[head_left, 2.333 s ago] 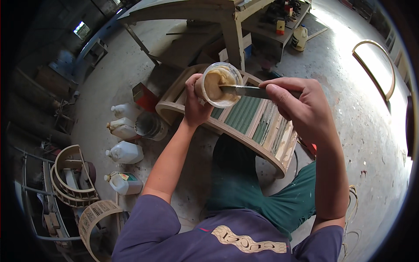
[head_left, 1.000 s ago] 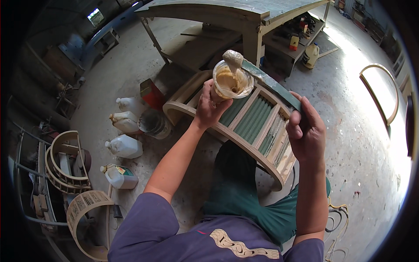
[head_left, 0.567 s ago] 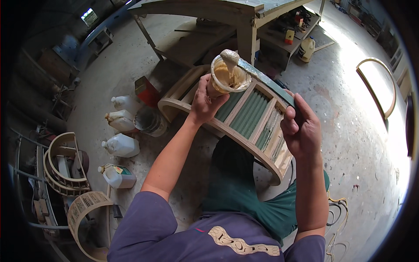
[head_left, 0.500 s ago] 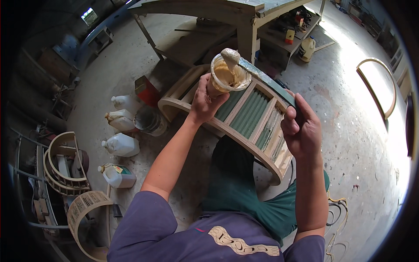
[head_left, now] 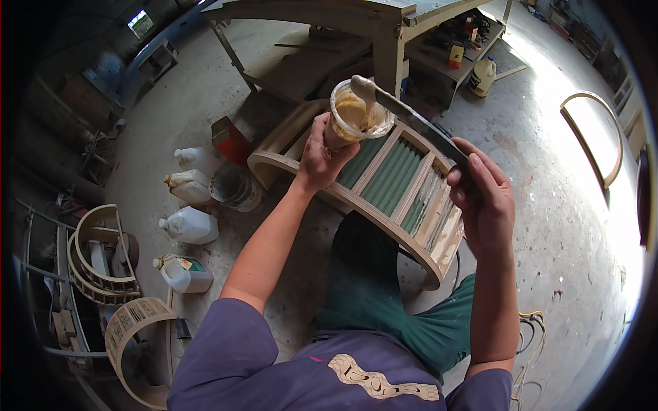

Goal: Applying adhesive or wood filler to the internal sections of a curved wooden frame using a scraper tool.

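My left hand [head_left: 321, 159] is wrapped round a clear plastic cup [head_left: 338, 125] of tan paste and tilts it slightly. In my right hand [head_left: 488, 198] is a long, flat, dark stirring stick [head_left: 425, 127], gripped by its near end. Its far end reaches over the cup's rim, and a thick glob of paste [head_left: 362, 88] clings to the tip. Beneath both hands stands a curved wooden frame [head_left: 363, 204] with crossbars. Ribbed green panels [head_left: 388, 179] show between the bars, and pale smears mark its right end.
Several white plastic jugs [head_left: 188, 227] line the floor at left, beside a dark bucket [head_left: 236, 186] and a red can [head_left: 232, 142]. A large worktable [head_left: 389, 58] stands ahead. Curved wooden pieces [head_left: 140, 315] lie at lower left. A wooden arch [head_left: 620, 140] and a yellowish jug [head_left: 482, 77] are at right.
My right hand has shifted slightly right and turned the stick, whose dark edge now shows. The glob at its tip has moved a little left over the cup. My left hand stays nearly still.
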Tool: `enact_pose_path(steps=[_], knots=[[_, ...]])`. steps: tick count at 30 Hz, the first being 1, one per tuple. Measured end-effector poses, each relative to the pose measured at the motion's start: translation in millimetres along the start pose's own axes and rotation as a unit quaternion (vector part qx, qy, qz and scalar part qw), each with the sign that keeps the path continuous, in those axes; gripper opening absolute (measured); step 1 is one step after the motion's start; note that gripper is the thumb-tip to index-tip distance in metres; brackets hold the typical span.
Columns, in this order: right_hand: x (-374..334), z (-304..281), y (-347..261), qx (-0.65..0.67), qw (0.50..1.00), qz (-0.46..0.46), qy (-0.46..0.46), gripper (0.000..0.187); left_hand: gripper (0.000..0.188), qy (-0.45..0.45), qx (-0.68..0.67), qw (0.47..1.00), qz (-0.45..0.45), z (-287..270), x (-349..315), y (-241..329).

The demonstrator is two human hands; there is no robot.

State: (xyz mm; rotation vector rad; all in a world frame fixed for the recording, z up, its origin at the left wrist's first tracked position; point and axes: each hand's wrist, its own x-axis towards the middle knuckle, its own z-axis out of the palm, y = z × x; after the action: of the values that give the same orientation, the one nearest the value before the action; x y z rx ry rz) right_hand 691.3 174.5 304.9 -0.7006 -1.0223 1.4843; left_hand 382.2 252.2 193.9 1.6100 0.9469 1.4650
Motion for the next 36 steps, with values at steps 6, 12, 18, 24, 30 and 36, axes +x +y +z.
enact_pose_path(steps=[6,12,18,24,30,36], knots=[[-2,4,-1,-0.175,0.981,-0.083,-0.019,0.035,0.05,0.001,0.034,0.999,0.029,-1,0,1],[2,3,1,-0.245,0.956,-0.159,-0.042,0.034,0.061,0.001,-0.031,0.999,0.005,0,-1,1],[5,3,12,-0.14,0.989,-0.052,0.002,0.039,0.062,0.007,0.008,1.0,-0.005,-4,-1,-1],[6,5,25,0.127,0.992,0.018,0.0,0.041,0.062,0.007,0.029,1.0,-0.006,-4,0,0],[5,5,22,0.107,0.994,0.024,-0.02,0.041,0.064,0.005,-0.003,1.0,-0.007,-3,0,-1],[4,7,24,-0.038,0.999,-0.015,-0.003,0.039,0.065,0.002,-0.039,0.999,-0.012,-1,-2,2]])
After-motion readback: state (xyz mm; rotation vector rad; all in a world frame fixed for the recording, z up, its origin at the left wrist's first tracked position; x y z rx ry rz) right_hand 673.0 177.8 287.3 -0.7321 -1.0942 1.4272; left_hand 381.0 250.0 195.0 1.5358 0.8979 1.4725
